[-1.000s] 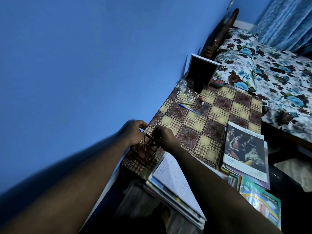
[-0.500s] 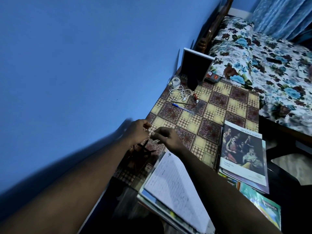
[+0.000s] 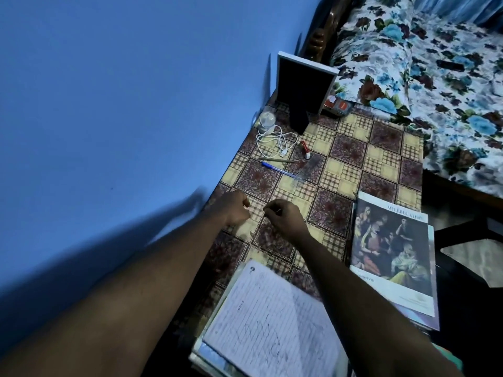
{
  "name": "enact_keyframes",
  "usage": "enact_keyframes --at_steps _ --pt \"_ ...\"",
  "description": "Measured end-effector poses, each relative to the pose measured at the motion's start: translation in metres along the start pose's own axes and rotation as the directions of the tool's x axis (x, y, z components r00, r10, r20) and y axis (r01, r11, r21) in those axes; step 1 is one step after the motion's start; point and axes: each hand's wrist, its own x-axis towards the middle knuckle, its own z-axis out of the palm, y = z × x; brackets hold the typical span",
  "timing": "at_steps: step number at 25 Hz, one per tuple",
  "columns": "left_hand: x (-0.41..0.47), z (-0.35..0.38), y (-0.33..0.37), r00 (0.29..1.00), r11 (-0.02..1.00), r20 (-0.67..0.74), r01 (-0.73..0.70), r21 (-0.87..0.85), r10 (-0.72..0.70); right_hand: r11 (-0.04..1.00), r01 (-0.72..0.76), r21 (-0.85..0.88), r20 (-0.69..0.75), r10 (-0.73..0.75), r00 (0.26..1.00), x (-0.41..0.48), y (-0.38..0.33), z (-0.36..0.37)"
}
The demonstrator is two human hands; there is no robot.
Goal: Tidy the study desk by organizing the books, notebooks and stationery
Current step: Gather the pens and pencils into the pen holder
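Observation:
My left hand [image 3: 236, 210] and my right hand [image 3: 283, 219] hover close together over the checked desk cover [image 3: 343, 164], fingers curled, with nothing visible in either. Beyond them lie a blue pen [image 3: 278, 170], a pencil [image 3: 275, 160], a clear ruler [image 3: 309, 170] and a small red and white item [image 3: 304, 148]. An open lined notebook [image 3: 269, 325] tops a stack at the near edge, under my right forearm. An art book [image 3: 392, 254] lies on other books at the right edge.
A coiled white cable [image 3: 276, 140], a small clear jar [image 3: 266, 121], a black standing frame [image 3: 302, 88] and a red box [image 3: 337, 106] sit at the desk's far end. The blue wall runs along the left. A floral bed [image 3: 424, 77] lies beyond on the right.
Both hands let go of a brown stand at the near left corner and moved forward over the desk. The stand is out of sight now, and the view has shifted closer.

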Motion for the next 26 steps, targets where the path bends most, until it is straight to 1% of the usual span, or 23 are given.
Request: enact_keyframes --at_steps 1,3,5,7,9,10,12,14,15,16,17,18,20,21,22,24,26 --pt "0.011 0.007 0.005 0.998 0.998 0.046 0.035 0.044 -0.037 0.996 0.007 -0.093 0.008 -0.006 1.0 0.012 0.007 -0.003" --pt "0.03 0.02 0.012 0.993 0.982 0.063 0.093 0.165 -0.105 0.963 0.036 -0.267 -0.007 -0.04 0.999 0.033 0.018 -0.007" --pt "0.042 0.03 0.016 0.982 0.951 0.074 0.15 0.271 -0.176 0.903 0.05 -0.427 -0.022 -0.066 0.998 0.05 0.024 -0.009" --pt "0.053 0.038 0.019 0.975 0.89 0.093 0.146 0.431 -0.204 0.829 0.046 -0.558 -0.019 -0.068 0.998 0.065 0.027 -0.012" --pt "0.06 0.042 0.022 0.978 0.804 0.08 0.109 0.585 -0.19 0.787 0.02 -0.617 0.003 -0.023 1.0 0.083 0.029 -0.016" --pt "0.066 0.042 0.024 0.979 0.782 0.076 0.103 0.615 -0.189 0.771 0.014 -0.637 0.012 -0.008 1.0 0.093 0.029 -0.017" --pt "0.076 0.047 0.026 0.977 0.776 0.093 0.093 0.624 -0.191 0.73 0.023 -0.683 0.031 -0.003 1.0 0.11 0.029 -0.013" --pt "0.087 0.053 0.017 0.967 0.861 0.152 0.102 0.499 -0.203 0.692 0.04 -0.721 0.026 -0.03 0.999 0.123 0.028 -0.009" --pt "0.095 0.059 0.009 0.974 0.902 0.148 0.093 0.421 -0.169 0.674 0.037 -0.738 0.006 -0.048 0.999 0.126 0.027 -0.008" --pt "0.103 0.066 0.001 0.984 0.94 0.094 0.114 0.321 -0.151 0.658 0.033 -0.752 -0.017 -0.069 0.997 0.129 0.027 -0.007" --pt "0.11 0.073 -0.006 0.984 0.957 0.063 0.148 0.249 -0.168 0.649 0.028 -0.761 -0.038 -0.088 0.995 0.132 0.027 -0.007" --pt "0.114 0.078 -0.011 0.982 0.961 0.042 0.169 0.221 -0.182 0.644 0.024 -0.765 -0.056 -0.103 0.993 0.135 0.027 -0.006" --pt "0.106 0.071 -0.005 0.986 0.944 0.006 0.16 0.288 -0.169 0.646 0.026 -0.763 -0.07 -0.124 0.99 0.138 0.028 -0.002" --pt "0.097 0.062 0.004 0.988 0.944 -0.017 0.152 0.292 -0.154 0.655 0.029 -0.755 -0.077 -0.132 0.988 0.139 0.029 0.001" --pt "0.093 0.058 0.009 0.988 0.95 -0.001 0.147 0.276 -0.152 0.675 0.027 -0.737 -0.094 -0.142 0.985 0.141 0.03 0.003" --pt "0.085 0.05 0.019 0.984 0.931 0.033 0.154 0.332 -0.175 0.746 0.03 -0.665 -0.136 -0.161 0.978 0.147 0.03 0.004" --pt "0.079 0.045 0.024 0.973 0.897 0.069 0.176 0.406 -0.222 0.778 0.035 -0.627 -0.136 -0.153 0.979 0.154 0.027 0.002"
